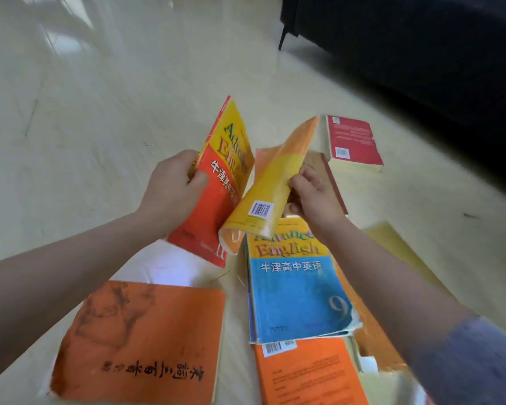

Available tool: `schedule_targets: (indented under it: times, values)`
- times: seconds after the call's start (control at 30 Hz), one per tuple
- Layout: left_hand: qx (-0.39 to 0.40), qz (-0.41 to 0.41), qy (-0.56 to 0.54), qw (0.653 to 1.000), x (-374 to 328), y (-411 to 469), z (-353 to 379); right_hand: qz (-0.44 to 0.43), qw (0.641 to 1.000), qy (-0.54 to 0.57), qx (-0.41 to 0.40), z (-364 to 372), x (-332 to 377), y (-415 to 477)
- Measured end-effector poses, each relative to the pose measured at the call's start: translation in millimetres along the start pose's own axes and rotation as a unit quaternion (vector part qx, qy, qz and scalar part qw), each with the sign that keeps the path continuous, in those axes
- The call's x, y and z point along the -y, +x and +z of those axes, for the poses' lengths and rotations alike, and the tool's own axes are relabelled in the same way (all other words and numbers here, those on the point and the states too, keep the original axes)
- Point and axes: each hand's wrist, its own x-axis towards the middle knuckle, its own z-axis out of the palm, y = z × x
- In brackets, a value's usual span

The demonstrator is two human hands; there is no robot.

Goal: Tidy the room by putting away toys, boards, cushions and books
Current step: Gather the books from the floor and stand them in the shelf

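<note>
2 books are held up above the pale floor [100, 83]. The red and yellow book [225, 185] is gripped by the left hand [170, 191]. The thumb is pressed on the front cover and the other fingers are curled behind the spine edge, so these fingers are clamped on it. This book is held nearly upright, with its top leaning away from the fingers.

The yellow book [270, 185], with a barcode on its cover, is pinched at its right edge by the right hand [314, 197]. These fingers are curled tightly on that edge. The yellow book is tilted, and its lower end is seen in front of the red and yellow book, between the 2 hands.

Just below the right fingers, a blue book [298, 293] is laid flat on top of a small pile. An orange book with a barcode [307, 375] is seen under its near end. Below the left fingers, a large orange book [140, 340] with an ink drawing is laid flat on the floor. Just beyond the right fingers a brown book [329, 173] is partly hidden by the hand. Further beyond it a red book [354, 141] is laid with its back cover up. A dark sofa [421, 54] is seen well beyond the fingers, to the right.
</note>
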Motion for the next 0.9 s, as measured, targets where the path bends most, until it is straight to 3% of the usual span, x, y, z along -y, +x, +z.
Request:
schedule_targets:
  times: [0.3, 0.47, 0.67, 0.77, 0.9]
  values:
    - [0.027, -0.090, -0.238, 0.967, -122, -17, 41, -0.094, 0.974, -0.140, -0.153, -121, 44, -76]
    - [0.057, -0.169, -0.358, 0.917, -151, -32, 84, -0.090, 0.946, -0.206, -0.232, -168, 51, -105]
    - [0.116, -0.291, -0.308, 0.898, -113, -70, 139, -0.058, 0.921, -0.294, -0.249, -198, 43, -120]
    - [0.161, -0.345, -0.232, 0.895, -87, -87, 156, -0.034, 0.911, -0.326, -0.249, -200, 29, -121]
    - [0.226, -0.316, -0.091, 0.917, -77, -97, 152, -0.019, 0.906, -0.353, -0.232, -192, 16, -118]
